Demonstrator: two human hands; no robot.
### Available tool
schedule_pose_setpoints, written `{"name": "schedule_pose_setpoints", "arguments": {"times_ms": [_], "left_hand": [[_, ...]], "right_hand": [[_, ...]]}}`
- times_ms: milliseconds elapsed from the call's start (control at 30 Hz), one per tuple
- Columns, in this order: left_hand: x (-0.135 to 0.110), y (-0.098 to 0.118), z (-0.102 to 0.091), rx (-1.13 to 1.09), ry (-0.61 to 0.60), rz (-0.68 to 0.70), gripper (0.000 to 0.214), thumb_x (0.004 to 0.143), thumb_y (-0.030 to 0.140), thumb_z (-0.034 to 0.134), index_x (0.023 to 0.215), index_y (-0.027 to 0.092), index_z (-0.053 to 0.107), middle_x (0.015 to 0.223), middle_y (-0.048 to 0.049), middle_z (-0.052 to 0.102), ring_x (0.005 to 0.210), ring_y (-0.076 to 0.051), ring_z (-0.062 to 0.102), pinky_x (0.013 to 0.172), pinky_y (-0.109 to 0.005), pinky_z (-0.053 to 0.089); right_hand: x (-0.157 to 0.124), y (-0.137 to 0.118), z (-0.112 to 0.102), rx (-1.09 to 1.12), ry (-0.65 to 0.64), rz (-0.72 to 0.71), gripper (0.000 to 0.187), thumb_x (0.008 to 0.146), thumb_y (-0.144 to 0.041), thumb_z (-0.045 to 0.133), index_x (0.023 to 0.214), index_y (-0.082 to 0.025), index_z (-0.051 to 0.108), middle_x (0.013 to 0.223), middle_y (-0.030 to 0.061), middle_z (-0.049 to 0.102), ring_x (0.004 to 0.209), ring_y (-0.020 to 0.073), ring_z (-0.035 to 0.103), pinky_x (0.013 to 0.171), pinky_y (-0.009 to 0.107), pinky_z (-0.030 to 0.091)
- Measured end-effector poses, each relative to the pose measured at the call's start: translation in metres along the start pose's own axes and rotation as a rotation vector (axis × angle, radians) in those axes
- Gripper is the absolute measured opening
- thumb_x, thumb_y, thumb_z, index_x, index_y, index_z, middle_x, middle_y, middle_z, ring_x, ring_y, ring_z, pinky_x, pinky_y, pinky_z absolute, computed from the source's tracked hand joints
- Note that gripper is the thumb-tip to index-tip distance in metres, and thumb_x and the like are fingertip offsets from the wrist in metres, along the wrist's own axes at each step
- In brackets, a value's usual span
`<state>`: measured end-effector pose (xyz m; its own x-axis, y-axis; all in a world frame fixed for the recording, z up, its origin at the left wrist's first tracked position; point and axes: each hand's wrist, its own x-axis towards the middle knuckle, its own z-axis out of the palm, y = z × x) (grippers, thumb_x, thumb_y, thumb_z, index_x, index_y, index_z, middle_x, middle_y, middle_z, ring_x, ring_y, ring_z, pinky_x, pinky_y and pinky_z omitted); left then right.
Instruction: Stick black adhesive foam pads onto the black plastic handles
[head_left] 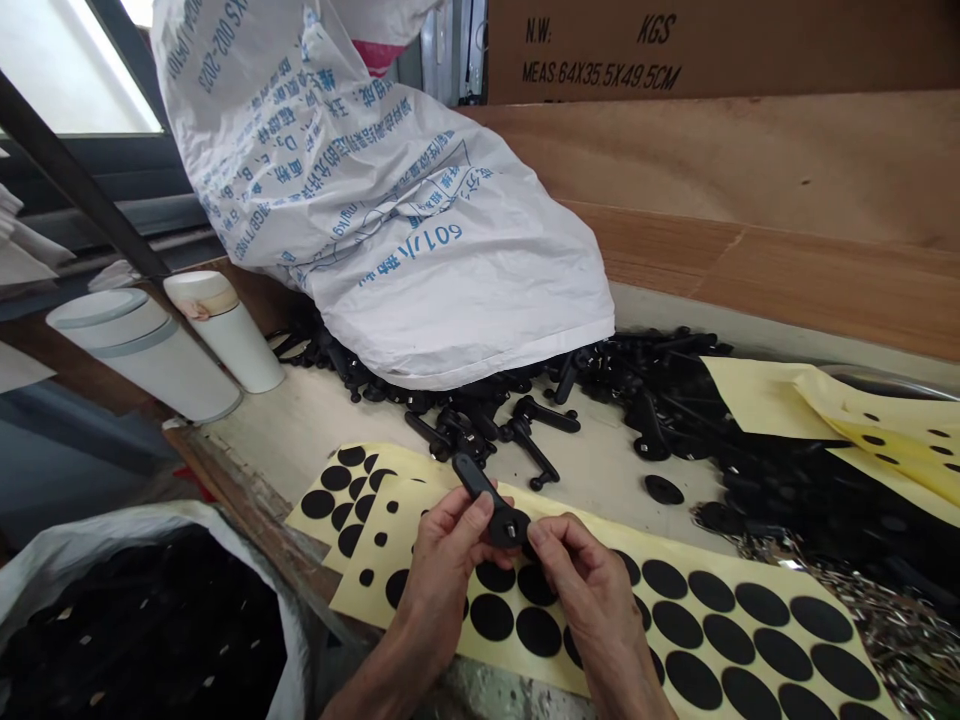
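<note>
Item one: my left hand (439, 590), thumb and fingers closed in a pinch around the narrow arm of a black plastic lever handle (477, 478). Item two: my right hand (592, 600), thumb and forefinger pinching the handle's round head from the other side. The handle sits between my hands, held up just above the sheet, its arm angled away from me.

Directly under my hands: a yellow backing sheet (720, 620) carrying rows of black adhesive discs (694, 680), with some spaces among the discs on its left part. Beside it, to the left, lie further yellow sheets (322, 520) with smaller and larger black discs. One loose black disc (664, 490) rests on the bench (600, 470), just beyond the sheet.

Farther along the bench: a heap of black lever handles (652, 400), running in under a white woven sack (390, 220) with blue printing. More yellow sheets (765, 385) lie on the heap at right. Shiny metal scraps (900, 620) fill the lower right corner.

Also present: a white canister (142, 350) and a white flask (225, 330) on their sides at the bench's far left, an open bag of black parts (142, 620) below the bench edge, and a plywood board (750, 190) and a printed carton (720, 50) behind.
</note>
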<state>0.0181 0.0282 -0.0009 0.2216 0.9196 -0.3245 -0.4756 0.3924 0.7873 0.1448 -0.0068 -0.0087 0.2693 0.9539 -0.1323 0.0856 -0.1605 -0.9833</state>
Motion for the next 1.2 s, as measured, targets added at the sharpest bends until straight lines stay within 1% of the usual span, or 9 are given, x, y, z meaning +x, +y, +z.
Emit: {"name": "schedule_pose_setpoints", "arguments": {"times_ms": [267,433,633,767,833,933,1033,1133,1200], "left_hand": [[-0.003,0.003,0.000,0.012,0.011,0.002,0.026,0.084,0.032,0.063,0.100,0.012,0.066,0.091,-0.0095,0.067,0.071,-0.014,0.059,0.059,-0.025,0.049],[-0.004,0.003,0.002,0.053,0.040,0.011,0.031,0.072,0.023,0.074,0.101,0.014,0.065,0.097,-0.0083,0.068,0.074,-0.015,0.059,0.058,-0.023,0.048],[-0.008,0.004,0.006,0.146,0.100,0.079,0.033,0.067,0.020,0.074,0.098,0.016,0.066,0.098,-0.0074,0.070,0.078,-0.015,0.059,0.063,-0.022,0.048],[-0.010,0.005,0.008,0.207,0.108,0.098,0.030,0.066,0.019,0.074,0.095,0.015,0.066,0.093,-0.0067,0.071,0.074,-0.015,0.059,0.059,-0.022,0.047],[-0.009,0.006,0.008,0.199,0.095,0.081,0.031,0.066,0.020,0.074,0.095,0.014,0.065,0.092,-0.0078,0.071,0.070,-0.015,0.059,0.055,-0.022,0.047],[-0.008,0.006,0.008,0.150,0.031,0.024,0.031,0.067,0.021,0.073,0.096,0.013,0.064,0.091,-0.0087,0.070,0.068,-0.015,0.060,0.052,-0.023,0.046],[-0.008,0.005,0.008,0.108,-0.025,-0.016,0.028,0.068,0.020,0.071,0.094,0.013,0.063,0.091,-0.0082,0.069,0.066,-0.016,0.061,0.053,-0.023,0.045],[-0.010,0.003,0.008,0.065,-0.075,-0.049,0.027,0.072,0.020,0.070,0.096,0.013,0.062,0.090,-0.0075,0.068,0.062,-0.015,0.062,0.052,-0.024,0.044],[-0.012,0.001,0.006,0.025,-0.127,-0.076,0.024,0.076,0.021,0.067,0.098,0.013,0.061,0.089,-0.0072,0.068,0.059,-0.014,0.063,0.052,-0.024,0.043]], "right_hand": [[-0.003,-0.006,0.002,-0.041,0.028,-0.056,0.028,0.085,-0.043,0.056,0.067,-0.020,0.060,0.065,-0.0024,0.048,0.059,0.0140,0.042,0.055,0.025,0.034],[-0.001,-0.004,0.002,-0.153,0.038,-0.108,0.030,0.087,-0.043,0.053,0.068,-0.021,0.059,0.067,-0.0018,0.050,0.056,0.0133,0.044,0.050,0.024,0.035],[-0.006,-0.006,0.001,-0.474,0.071,-0.245,0.027,0.093,-0.037,0.045,0.073,-0.023,0.055,0.074,-0.0006,0.054,0.061,0.0142,0.052,0.057,0.026,0.039],[-0.011,-0.010,0.000,-0.832,0.104,-0.320,0.024,0.094,-0.040,0.040,0.083,-0.026,0.055,0.081,0.0011,0.057,0.060,0.0162,0.057,0.049,0.027,0.033],[-0.012,-0.012,-0.003,-0.940,0.116,-0.337,0.025,0.094,-0.043,0.039,0.085,-0.027,0.056,0.082,0.0021,0.058,0.062,0.0179,0.059,0.046,0.027,0.029],[-0.010,-0.017,-0.011,-0.878,0.065,-0.297,0.033,0.094,-0.048,0.039,0.076,-0.026,0.054,0.075,0.0009,0.060,0.059,0.0173,0.058,0.049,0.027,0.032],[-0.008,-0.018,-0.017,-0.732,0.052,-0.179,0.045,0.095,-0.051,0.031,0.066,-0.025,0.055,0.059,-0.0004,0.059,0.052,0.0171,0.055,0.050,0.027,0.033],[-0.005,-0.013,-0.020,-0.724,0.084,-0.189,0.046,0.096,-0.048,0.029,0.074,-0.027,0.063,0.067,0.0027,0.065,0.061,0.0213,0.060,0.053,0.030,0.034],[-0.003,-0.009,-0.021,-0.709,0.047,-0.197,0.043,0.095,-0.047,0.031,0.081,-0.026,0.066,0.074,0.0047,0.067,0.068,0.0239,0.061,0.057,0.032,0.036]]}}
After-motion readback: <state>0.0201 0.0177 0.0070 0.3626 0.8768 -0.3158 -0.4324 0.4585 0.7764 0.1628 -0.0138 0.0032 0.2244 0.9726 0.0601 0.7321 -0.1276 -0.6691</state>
